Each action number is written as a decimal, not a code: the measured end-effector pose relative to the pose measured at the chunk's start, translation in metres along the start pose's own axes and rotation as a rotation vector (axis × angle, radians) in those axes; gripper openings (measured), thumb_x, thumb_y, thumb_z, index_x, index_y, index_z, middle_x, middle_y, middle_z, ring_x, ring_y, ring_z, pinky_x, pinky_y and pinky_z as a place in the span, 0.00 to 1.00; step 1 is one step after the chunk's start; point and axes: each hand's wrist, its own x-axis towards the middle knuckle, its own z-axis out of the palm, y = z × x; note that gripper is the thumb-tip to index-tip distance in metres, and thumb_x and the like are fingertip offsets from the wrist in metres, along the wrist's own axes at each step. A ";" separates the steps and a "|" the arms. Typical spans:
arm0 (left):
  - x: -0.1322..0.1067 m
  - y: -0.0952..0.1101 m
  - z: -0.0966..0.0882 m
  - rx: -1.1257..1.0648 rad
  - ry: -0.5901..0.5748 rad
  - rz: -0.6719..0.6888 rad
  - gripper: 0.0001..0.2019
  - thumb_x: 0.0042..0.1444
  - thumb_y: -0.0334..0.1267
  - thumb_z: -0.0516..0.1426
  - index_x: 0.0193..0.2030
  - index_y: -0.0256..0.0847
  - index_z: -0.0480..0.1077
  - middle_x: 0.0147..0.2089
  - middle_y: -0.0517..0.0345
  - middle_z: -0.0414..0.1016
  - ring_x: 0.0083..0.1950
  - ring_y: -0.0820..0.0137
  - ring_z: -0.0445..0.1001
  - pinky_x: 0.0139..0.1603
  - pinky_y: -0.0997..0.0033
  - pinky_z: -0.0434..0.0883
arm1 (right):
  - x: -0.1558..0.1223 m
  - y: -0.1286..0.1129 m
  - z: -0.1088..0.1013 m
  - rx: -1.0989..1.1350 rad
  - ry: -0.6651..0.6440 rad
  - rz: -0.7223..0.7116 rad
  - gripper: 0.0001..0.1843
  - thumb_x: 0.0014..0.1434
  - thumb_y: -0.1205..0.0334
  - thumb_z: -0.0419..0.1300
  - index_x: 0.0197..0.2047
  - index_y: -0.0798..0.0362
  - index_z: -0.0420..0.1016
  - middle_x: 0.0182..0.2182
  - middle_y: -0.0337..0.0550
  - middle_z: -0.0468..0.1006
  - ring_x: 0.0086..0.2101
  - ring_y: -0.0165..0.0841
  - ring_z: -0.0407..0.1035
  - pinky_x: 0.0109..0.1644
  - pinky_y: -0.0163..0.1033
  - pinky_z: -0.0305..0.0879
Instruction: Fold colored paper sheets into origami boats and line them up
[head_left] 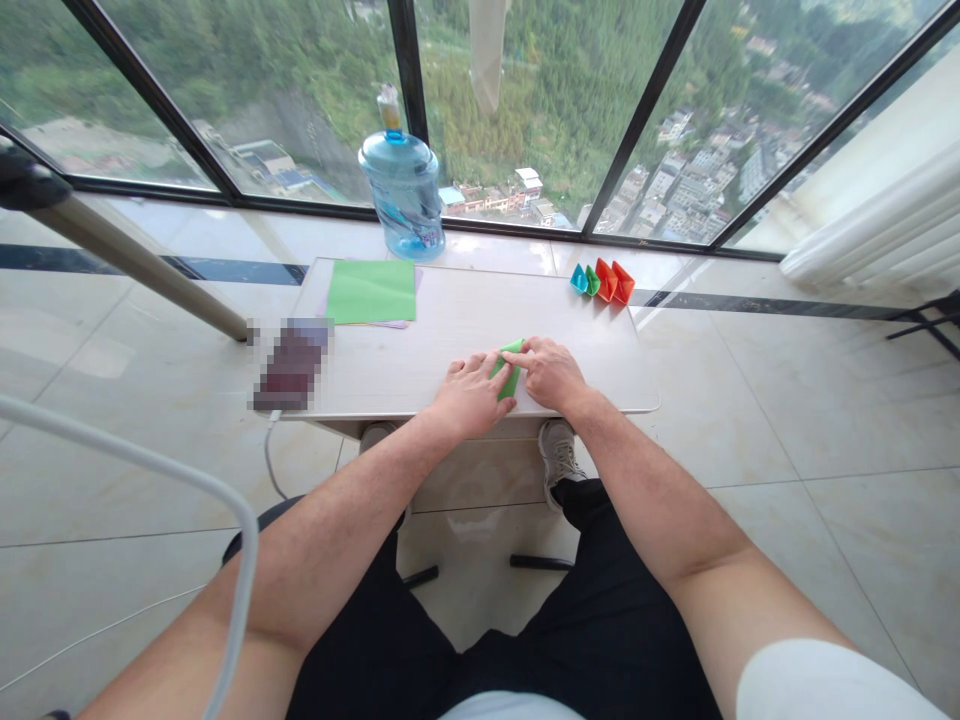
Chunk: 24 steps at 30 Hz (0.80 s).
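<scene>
A small folded piece of green paper (509, 378) lies near the front edge of the low table, between my two hands. My left hand (472, 392) rests over its left side, fingers spread and pressing down, the thumb by its lower edge. From the right, my right hand (553, 374) reaches across it with the index finger stretched onto the paper. The other fingers of that hand are curled at the paper's upper right edge. Parts of the folds are hidden beneath my fingers.
A stack of paper sheets with a green one (373, 291) on top lies at the table's back left. Several folded paper shapes (602, 283) stand back right. A blurred-out phone-like object (291, 368) with a cable sits left. A water jug (406, 195) stands behind the table (390, 375).
</scene>
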 end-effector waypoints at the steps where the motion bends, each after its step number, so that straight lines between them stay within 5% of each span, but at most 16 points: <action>1: 0.000 0.000 0.000 0.002 0.005 0.002 0.32 0.67 0.53 0.50 0.75 0.47 0.55 0.77 0.44 0.54 0.75 0.50 0.53 0.68 0.44 0.56 | 0.001 -0.001 0.000 -0.011 -0.003 0.006 0.26 0.68 0.64 0.51 0.65 0.43 0.74 0.57 0.49 0.74 0.53 0.42 0.67 0.58 0.45 0.61; 12: 0.000 -0.003 0.008 0.030 0.040 -0.018 0.31 0.66 0.55 0.51 0.74 0.49 0.58 0.77 0.45 0.56 0.74 0.50 0.56 0.68 0.44 0.57 | 0.013 -0.001 -0.002 -0.085 -0.039 0.166 0.25 0.71 0.59 0.48 0.67 0.42 0.70 0.55 0.52 0.73 0.52 0.43 0.67 0.55 0.48 0.62; 18: 0.003 -0.002 0.004 0.046 0.094 -0.102 0.27 0.69 0.48 0.45 0.71 0.43 0.63 0.70 0.40 0.64 0.68 0.49 0.63 0.63 0.47 0.63 | 0.010 0.000 -0.002 -0.079 0.044 0.311 0.27 0.67 0.67 0.49 0.67 0.55 0.70 0.57 0.59 0.73 0.55 0.48 0.68 0.57 0.50 0.65; 24: 0.010 -0.017 -0.006 0.065 0.093 -0.169 0.24 0.66 0.37 0.46 0.65 0.33 0.69 0.59 0.37 0.72 0.58 0.50 0.70 0.56 0.51 0.68 | -0.005 -0.007 -0.007 0.150 0.112 0.093 0.22 0.61 0.71 0.55 0.54 0.52 0.82 0.51 0.48 0.81 0.51 0.39 0.73 0.59 0.40 0.66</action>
